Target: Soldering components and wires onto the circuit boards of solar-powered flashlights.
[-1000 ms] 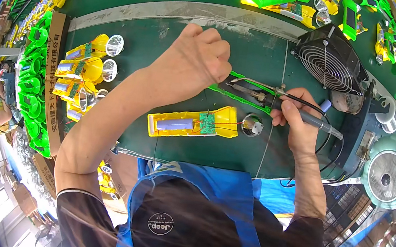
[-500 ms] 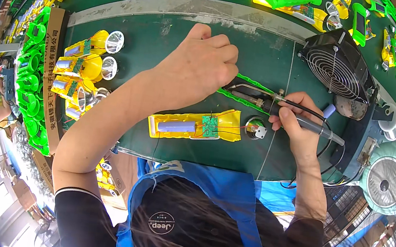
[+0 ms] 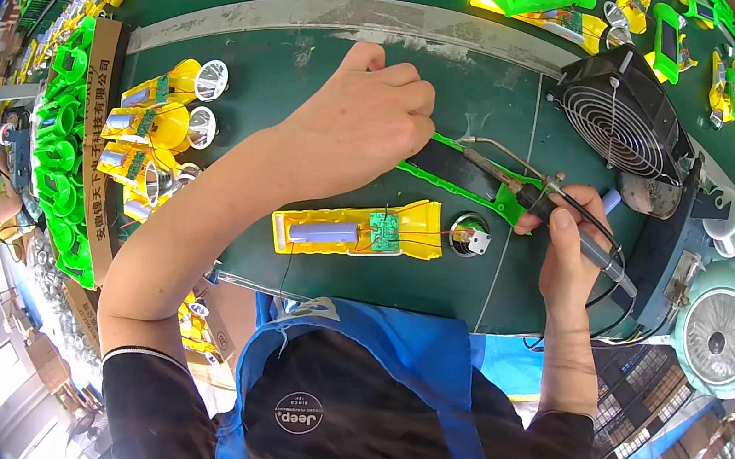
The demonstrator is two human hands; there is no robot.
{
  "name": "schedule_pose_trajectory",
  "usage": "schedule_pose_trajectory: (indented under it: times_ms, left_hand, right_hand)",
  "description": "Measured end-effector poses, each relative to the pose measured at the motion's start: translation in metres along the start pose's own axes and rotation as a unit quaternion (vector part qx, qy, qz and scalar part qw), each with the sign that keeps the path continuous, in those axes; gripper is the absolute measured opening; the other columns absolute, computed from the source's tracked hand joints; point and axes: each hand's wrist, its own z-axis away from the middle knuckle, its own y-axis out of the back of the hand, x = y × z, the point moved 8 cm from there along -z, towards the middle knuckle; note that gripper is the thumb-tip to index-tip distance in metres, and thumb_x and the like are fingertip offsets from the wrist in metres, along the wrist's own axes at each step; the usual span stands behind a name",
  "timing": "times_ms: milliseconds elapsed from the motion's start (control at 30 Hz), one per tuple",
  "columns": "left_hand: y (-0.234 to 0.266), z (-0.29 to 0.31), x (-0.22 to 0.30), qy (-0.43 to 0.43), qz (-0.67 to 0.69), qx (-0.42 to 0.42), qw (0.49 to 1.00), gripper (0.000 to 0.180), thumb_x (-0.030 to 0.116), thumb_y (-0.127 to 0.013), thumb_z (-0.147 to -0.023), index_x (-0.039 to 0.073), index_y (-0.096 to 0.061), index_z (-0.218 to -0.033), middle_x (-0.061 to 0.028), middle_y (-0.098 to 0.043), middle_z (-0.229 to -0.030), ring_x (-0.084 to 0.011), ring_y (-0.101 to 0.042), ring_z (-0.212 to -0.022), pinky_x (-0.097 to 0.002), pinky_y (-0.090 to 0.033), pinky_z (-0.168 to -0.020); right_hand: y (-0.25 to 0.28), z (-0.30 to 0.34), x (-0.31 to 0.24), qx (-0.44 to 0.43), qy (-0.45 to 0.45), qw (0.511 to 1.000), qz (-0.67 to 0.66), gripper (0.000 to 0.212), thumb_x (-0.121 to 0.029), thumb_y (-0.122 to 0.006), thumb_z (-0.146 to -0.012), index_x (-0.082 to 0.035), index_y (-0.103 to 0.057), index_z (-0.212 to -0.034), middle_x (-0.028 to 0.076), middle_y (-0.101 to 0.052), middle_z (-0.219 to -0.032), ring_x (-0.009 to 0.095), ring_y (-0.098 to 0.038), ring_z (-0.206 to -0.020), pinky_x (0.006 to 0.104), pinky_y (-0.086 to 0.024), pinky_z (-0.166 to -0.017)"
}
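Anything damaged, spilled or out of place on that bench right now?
One thing: the grey strip across the green bench looks worn, with a ragged whitish patch along its near edge, beyond the left hand. No spill stands out.

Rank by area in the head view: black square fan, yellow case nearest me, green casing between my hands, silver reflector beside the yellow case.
1. Black square fan
2. Yellow case
3. Green casing, visible part only; left hand hides some
4. Silver reflector
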Motion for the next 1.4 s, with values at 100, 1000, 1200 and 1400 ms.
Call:
schedule_pose_trajectory:
  times_ms: [100,1000,1200,1400]
  left_hand:
    - [0.001,0.0,0.001,0.003,0.002,-0.009,1.0,0.009,0.008,-0.07,-0.074,0.011,-0.061,-0.076,-0.0014,-0.056,-0.092,-0.0177,-0.055,-0.095,-0.0388,-0.035,-0.088]
    - [0.0,0.025,0.077,0.127,0.003,0.258,0.958,0.018,0.012,-0.062,-0.072,0.009,-0.061,-0.089,-0.0037,-0.057,-0.077,-0.0212,-0.058,-0.088,-0.0383,-0.041,-0.085]
    - [-0.005,0.02,0.063,0.189,0.066,0.204,0.958,0.01,0.007,-0.07,-0.075,0.011,-0.064,-0.083,-0.0037,-0.062,-0.076,-0.0238,-0.059,-0.077,-0.0383,-0.04,-0.082]
    - [-0.017,0.006,0.064,0.171,0.017,0.077,0.982,0.011,0.006,-0.062,-0.071,0.009,-0.062,-0.081,-0.0067,-0.058,-0.075,-0.0245,-0.06,-0.077,-0.0368,-0.043,-0.08]
  right_hand:
    - [0.003,-0.002,0.01,-0.015,-0.008,1.0,-0.003,0.035,-0.027,-0.066,-0.09,0.001,-0.051,-0.104,0.013,-0.065,-0.08,0.019,-0.063,-0.07,0.0317,-0.052,-0.072]
    - [-0.029,0.013,0.015,-0.011,0.065,0.992,-0.112,0.029,-0.026,-0.052,-0.1,-0.004,-0.046,-0.117,0.012,-0.059,-0.106,0.022,-0.057,-0.103,0.04,-0.041,-0.101]
    - [0.022,0.008,0.007,-0.02,0.02,0.986,-0.166,0.031,-0.03,-0.056,-0.096,-0.003,-0.048,-0.11,0.011,-0.06,-0.087,0.022,-0.06,-0.089,0.0486,-0.041,-0.104]
    - [0.035,-0.012,0.001,-0.114,-0.064,0.991,-0.008,0.024,-0.021,-0.065,-0.087,0.0,-0.055,-0.094,0.01,-0.064,-0.08,0.013,-0.061,-0.066,0.0268,-0.051,-0.066]
